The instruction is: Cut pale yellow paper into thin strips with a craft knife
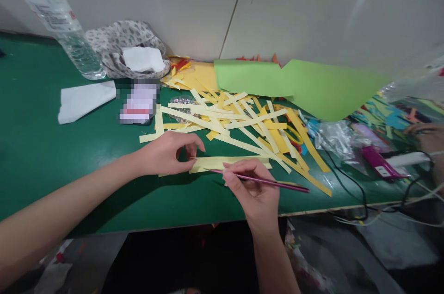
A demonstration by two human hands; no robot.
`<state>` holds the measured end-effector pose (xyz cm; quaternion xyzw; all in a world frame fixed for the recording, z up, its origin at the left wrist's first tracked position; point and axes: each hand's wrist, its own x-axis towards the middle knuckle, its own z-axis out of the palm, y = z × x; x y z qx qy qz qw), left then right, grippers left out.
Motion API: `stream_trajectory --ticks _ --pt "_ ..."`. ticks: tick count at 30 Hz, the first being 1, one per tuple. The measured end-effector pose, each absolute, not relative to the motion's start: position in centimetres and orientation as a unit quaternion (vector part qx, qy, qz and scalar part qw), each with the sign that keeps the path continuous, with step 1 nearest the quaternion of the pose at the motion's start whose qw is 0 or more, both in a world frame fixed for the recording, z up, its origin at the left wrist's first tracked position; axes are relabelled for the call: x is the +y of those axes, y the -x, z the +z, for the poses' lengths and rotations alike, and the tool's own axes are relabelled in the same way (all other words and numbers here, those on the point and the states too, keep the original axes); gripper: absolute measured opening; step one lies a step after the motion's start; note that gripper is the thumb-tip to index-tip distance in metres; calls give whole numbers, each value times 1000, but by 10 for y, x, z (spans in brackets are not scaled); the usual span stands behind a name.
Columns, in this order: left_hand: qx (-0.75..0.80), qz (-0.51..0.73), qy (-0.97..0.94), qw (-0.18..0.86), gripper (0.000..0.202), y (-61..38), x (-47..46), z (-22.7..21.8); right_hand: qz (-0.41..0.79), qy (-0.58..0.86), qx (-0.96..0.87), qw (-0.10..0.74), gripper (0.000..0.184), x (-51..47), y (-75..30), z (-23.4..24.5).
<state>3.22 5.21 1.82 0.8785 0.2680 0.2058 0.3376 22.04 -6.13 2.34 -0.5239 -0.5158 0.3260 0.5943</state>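
Note:
A wide pale yellow paper strip point(217, 162) lies near the front of the green table, folded or layered along its length. At its left end, my left hand point(175, 151) is closed, thumb and curled fingers pinching the paper, with the index finger arched above. My right hand point(255, 187) grips a slim purple pointed tool point(287, 185) like a pen; its dark tip touches or hovers just over the strip's lower edge. Part of the strip is hidden behind the right fingers. Beyond both hands spreads a loose pile of narrow yellow paper strips point(239, 115).
Green paper sheets point(253, 76) lie against the wall. At left are a water bottle point(74, 46), a patterned cloth pouch point(121, 34), a white tissue point(86, 99) and a phone point(140, 99). Clear plastic point(340, 141), a magenta device point(381, 164) and cables point(360, 187) sit at right.

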Motion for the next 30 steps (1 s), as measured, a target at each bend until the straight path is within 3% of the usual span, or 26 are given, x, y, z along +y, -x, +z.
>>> stream_trajectory --ticks 8,18,30 --pt "243 223 -867 373 29 -33 49 20 336 573 -546 511 16 -56 -222 21" --pt "249 147 -859 423 45 -32 54 19 320 607 -533 496 18 -60 -221 10" --pt "257 109 -863 420 47 -30 58 20 306 580 -589 472 13 -57 -211 14"
